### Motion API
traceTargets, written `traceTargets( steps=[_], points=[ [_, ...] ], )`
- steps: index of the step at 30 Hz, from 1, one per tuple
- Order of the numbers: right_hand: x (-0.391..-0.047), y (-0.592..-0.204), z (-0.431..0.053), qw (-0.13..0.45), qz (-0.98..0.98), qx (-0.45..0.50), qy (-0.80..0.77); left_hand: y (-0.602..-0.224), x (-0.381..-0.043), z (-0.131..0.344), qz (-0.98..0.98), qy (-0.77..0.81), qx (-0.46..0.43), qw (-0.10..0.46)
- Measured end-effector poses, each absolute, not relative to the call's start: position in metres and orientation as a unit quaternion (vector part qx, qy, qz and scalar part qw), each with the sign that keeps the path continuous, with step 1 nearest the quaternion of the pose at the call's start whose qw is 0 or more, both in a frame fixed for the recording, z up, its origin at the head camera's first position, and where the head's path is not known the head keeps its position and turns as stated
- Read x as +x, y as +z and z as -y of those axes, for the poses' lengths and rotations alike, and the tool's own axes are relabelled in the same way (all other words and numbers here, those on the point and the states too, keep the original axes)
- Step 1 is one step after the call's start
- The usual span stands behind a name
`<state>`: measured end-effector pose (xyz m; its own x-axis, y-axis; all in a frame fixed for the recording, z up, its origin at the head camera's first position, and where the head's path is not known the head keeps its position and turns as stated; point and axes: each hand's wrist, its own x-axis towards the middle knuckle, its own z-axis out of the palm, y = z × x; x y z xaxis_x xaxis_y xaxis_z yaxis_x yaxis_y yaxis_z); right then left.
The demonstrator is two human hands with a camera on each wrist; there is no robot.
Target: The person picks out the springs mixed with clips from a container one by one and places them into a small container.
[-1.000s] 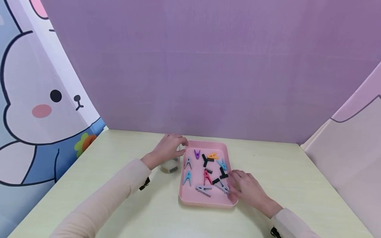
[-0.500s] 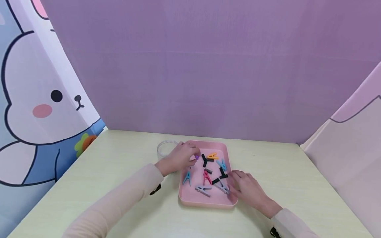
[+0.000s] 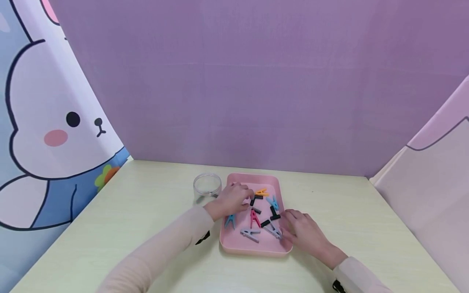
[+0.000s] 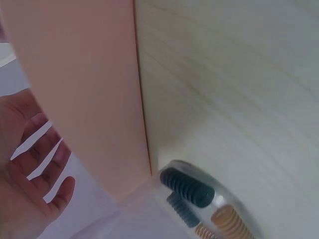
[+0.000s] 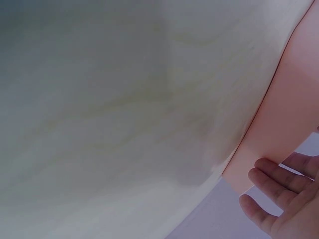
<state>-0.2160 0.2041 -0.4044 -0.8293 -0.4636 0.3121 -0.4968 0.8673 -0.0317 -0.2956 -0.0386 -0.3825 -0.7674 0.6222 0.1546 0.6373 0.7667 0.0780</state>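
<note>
A pink tray (image 3: 256, 249) holds several small clothespins and black ribbed pieces. My left hand (image 3: 231, 200) is over its left half, loosely bent fingers and thumb apart near a black piece (image 3: 252, 202); the left wrist view shows the fingers spread. It hides the tray's upper left part. Close by are a red clothespin (image 3: 254, 218), a blue clothespin (image 3: 230, 221) and an orange clothespin (image 3: 261, 192). My right hand (image 3: 304, 231) rests at the tray's right side, its relaxed fingertips against the outer wall (image 5: 284, 119) in the right wrist view.
A clear round jar (image 3: 207, 185) stands just left of the tray, below my left forearm; dark and tan ribbed pieces (image 4: 187, 186) show through it. The pale table (image 3: 359, 219) meets a purple backdrop (image 3: 256, 101) behind.
My left hand has moved from above the jar rightward and down over the tray, uncovering the jar's rim and covering the purple and upper grey clothespins. My right hand has not moved.
</note>
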Motion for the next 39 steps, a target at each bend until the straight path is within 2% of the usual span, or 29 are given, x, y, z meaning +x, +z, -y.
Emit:
traceTargets(
  steps=[39],
  points=[
    [-0.217,-0.404,-0.211,0.159,0.95,0.265,0.052,-0.412,-0.32,0.012,0.956,-0.029,-0.286,0.063]
  ],
)
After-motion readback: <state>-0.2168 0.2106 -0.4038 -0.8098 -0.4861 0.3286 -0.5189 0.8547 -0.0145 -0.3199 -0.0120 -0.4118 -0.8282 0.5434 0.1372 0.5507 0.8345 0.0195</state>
